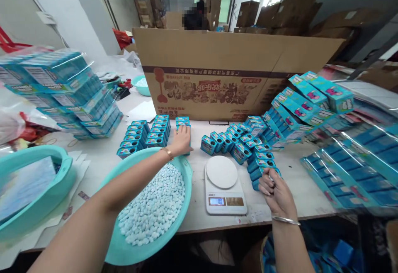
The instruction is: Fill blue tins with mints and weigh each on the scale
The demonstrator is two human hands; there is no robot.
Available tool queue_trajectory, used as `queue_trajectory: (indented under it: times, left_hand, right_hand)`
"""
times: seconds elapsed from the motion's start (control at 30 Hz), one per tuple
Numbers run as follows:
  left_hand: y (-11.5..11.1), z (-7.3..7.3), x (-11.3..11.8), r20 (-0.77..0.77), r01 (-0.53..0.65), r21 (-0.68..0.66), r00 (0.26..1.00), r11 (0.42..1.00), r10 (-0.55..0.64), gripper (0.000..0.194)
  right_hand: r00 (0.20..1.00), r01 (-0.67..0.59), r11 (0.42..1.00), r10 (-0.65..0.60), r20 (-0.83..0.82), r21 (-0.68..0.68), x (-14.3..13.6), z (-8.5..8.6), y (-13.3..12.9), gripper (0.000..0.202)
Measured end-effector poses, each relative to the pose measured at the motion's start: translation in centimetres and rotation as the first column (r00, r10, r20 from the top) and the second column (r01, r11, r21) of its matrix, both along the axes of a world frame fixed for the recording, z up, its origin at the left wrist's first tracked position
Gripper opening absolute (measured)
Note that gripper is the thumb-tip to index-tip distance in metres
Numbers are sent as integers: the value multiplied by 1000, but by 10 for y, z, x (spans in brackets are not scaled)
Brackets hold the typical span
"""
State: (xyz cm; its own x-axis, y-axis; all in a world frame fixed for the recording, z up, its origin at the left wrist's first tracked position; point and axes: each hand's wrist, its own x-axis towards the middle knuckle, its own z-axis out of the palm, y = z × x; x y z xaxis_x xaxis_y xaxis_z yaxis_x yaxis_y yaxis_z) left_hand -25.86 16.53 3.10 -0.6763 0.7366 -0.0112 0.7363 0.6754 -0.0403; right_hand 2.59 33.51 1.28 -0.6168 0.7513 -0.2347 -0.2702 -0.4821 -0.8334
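Observation:
My left hand (181, 141) reaches over the rim of a turquoise basin (104, 177) of pale blue candies (152, 208), its fingers wrapped on a small blue tin in the short middle row (182, 120). Two longer rows of tins (134, 137) stand left of it. My right hand (271, 183) is closed beside the front tins of the right-hand group (259, 165); what its fingers hold, if anything, is hidden. Between the hands, a white kitchen scale (222, 172) with nothing on its plate reads 0.0.
A large cardboard box (217, 53) stands behind the tins. Wrapped blue packs (59, 86) are stacked at left, above another turquoise basin (64, 173). Display boxes (306, 103) and wrapped trays (357, 165) lie at right. A person's head (195, 17) shows behind the box.

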Motion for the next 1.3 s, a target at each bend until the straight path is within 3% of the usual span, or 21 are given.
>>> queue_trajectory:
  times: [0.1, 0.2, 0.37, 0.7, 0.8, 0.93, 1.07, 1.2, 1.27, 1.3]
  left_hand:
    - [-20, 3, -6, -2, -14, -103, 1000, 995, 14, 60]
    - [-25, 4, -5, -14, 22, -112, 1000, 994, -23, 31]
    - [-22, 7, -3, -12, 43, -120, 999, 992, -45, 40]
    - [-32, 23, -6, -5, 102, -114, 995, 988, -103, 24]
    - [-30, 35, 6, -23, 134, -71, 990, 988, -136, 27]
    - [-12, 44, 40, 19, 232, 72, 972, 970, -234, 27]
    - [16, 28, 77, 117, 316, 214, 931, 924, -345, 30]
    - [39, 5, 101, 152, 349, 264, 905, 899, -396, 30]
    - [42, -1, 105, 187, 329, 286, 902, 900, -389, 42]
    - [42, -2, 105, 207, 307, 306, 902, 901, -378, 56]
  right_hand:
    - [1000, -16, 999, 15, -25, -39, 0, -4, -7, 36]
    - [998, -39, 997, 37, -45, -62, -3, -7, -16, 37]
    - [997, -39, 997, 34, -70, -70, 0, -7, -23, 38]
    - [995, -8, 993, -4, -104, -115, 17, -14, -18, 35]
    - [990, 18, 981, -45, -136, -195, 19, -15, -13, 29]
    - [974, -25, 932, -58, -217, -362, 4, -9, -9, 18]
    - [962, -86, 898, -37, -270, -432, -23, 2, -7, 21]
    - [974, -28, 918, -63, -217, -395, -46, 10, -3, 28]
    - [981, -4, 938, -63, -183, -345, -52, 12, -1, 30]
    - [982, -2, 947, -59, -178, -322, -54, 13, 0, 30]
